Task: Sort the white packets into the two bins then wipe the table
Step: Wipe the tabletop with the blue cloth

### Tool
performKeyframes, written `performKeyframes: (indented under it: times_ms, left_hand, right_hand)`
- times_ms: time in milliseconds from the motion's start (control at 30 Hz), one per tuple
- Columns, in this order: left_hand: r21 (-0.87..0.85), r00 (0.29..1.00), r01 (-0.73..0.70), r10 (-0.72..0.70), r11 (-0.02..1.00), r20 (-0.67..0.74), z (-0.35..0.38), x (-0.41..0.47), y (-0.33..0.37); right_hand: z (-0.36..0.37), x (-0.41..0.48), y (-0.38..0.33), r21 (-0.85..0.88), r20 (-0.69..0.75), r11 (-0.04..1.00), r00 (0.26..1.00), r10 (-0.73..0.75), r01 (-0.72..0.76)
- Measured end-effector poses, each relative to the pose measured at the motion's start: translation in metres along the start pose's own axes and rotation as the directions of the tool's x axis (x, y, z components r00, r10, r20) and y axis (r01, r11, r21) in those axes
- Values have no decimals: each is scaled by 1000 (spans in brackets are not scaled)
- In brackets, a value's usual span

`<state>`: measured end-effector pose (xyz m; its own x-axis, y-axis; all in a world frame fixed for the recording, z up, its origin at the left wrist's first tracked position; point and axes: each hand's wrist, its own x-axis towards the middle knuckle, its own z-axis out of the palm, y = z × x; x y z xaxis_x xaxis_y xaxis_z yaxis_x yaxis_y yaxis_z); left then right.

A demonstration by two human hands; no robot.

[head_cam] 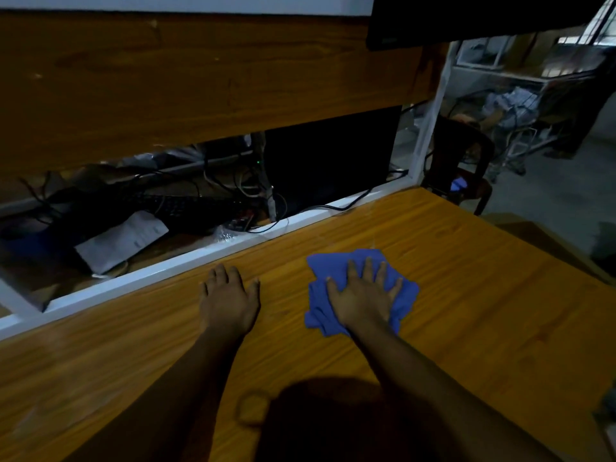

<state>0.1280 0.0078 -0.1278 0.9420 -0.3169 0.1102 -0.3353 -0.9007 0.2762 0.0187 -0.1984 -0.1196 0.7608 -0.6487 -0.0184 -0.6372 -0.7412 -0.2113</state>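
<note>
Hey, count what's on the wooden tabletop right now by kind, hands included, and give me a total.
Hands, left hand and right hand: 2
Blue cloth: 1
Dark loop, maybe a rubber band: 1
Total: 4

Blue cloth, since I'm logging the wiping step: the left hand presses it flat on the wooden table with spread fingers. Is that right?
Not quite. The head view shows the right hand pressing the blue cloth flat on the wooden table with spread fingers. The left hand lies bare on the wood beside it.
</note>
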Motion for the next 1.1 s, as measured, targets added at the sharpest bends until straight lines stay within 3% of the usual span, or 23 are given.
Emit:
performKeyframes:
  times_ms: [100, 167, 400, 467, 567, 633, 700, 800, 867, 933, 1000, 1100]
  left_hand:
    - [14, 999, 22, -22, 1000, -25, 4, 3, 1]
    - [16, 999, 27, -26, 1000, -31, 6, 3, 0]
    - [10, 999, 28, -27, 1000, -20, 5, 5, -1]
    - [7, 1000, 30, -30, 1000, -3, 2, 4, 1]
    - [-45, 1000, 23, -22, 999, 19, -7, -3, 2]
    - [-47, 999, 26, -24, 999, 37, -14, -9, -11]
    - [10, 996, 62, -62, 998, 68, -25, -17, -37]
    - [95, 986, 139, -147, 986, 79, -46, -34, -83]
    - [139, 974, 196, -210, 971, 90, -59, -47, -108]
    - [152, 963, 234, -250, 960, 95, -63, -58, -122]
    - [121, 963, 257, -264, 959, 49, -61, -67, -129]
    - [49, 947, 321, -320, 946, -42, -56, -70, -133]
  right_hand:
    - [5, 37, -21, 9, -20, 994, 994, 106, -106]
    - [8, 61, -36, 5, -4, 996, 996, 85, -85]
    - [18, 94, -77, 7, 84, 959, 955, -284, 284]
    - [17, 77, -87, 33, 115, 897, 890, -441, 440]
    - [8, 53, -76, 77, 204, 712, 688, -696, 698]
    - [4, 61, -53, 92, 219, 656, 628, -747, 749]
    - [4, 79, -36, 48, 189, 739, 720, -668, 673]
    - [11, 86, -51, -4, 111, 936, 930, -350, 353]
    - [15, 74, -86, 3, 96, 983, 979, -182, 183]
    - [20, 52, -124, 17, 115, 981, 974, -194, 194]
    - [29, 20, -156, 26, 136, 922, 913, -386, 386]
    - [38, -23, -176, 70, 164, 708, 692, -703, 703]
